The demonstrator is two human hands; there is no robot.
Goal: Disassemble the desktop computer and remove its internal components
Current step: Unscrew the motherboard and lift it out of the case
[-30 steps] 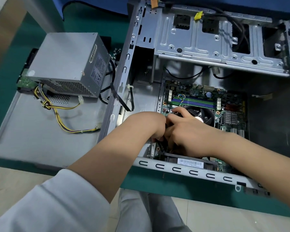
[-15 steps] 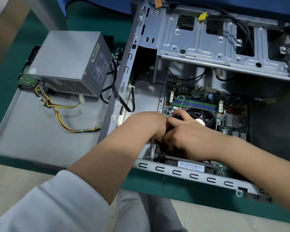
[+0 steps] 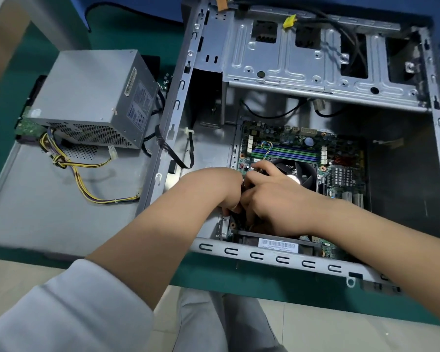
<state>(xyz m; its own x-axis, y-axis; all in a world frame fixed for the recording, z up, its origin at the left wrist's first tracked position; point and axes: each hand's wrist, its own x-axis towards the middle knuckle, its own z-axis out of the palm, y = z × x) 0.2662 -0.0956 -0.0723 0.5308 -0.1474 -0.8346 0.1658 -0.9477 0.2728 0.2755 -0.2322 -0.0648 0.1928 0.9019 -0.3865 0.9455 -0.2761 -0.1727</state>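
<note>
The open grey computer case (image 3: 277,260) lies on its side on the green table. Inside it sits the green motherboard (image 3: 341,158) with blue and green memory slots (image 3: 287,152) and a black CPU fan (image 3: 302,174). My left hand (image 3: 214,189) and my right hand (image 3: 277,201) are pressed together over the board's left edge, fingers curled down onto something small that the hands hide. An expansion card with a barcode label (image 3: 277,243) lies just in front of the hands.
The removed power supply (image 3: 92,97) with yellow and black cables (image 3: 87,181) sits on the detached side panel (image 3: 36,199) at left. The drive cage (image 3: 302,59) spans the case's far side, with loose black cables (image 3: 178,151). My lap is below the table edge.
Both hands stay at the same spot on the board's left edge; only the camera view has shifted slightly.
</note>
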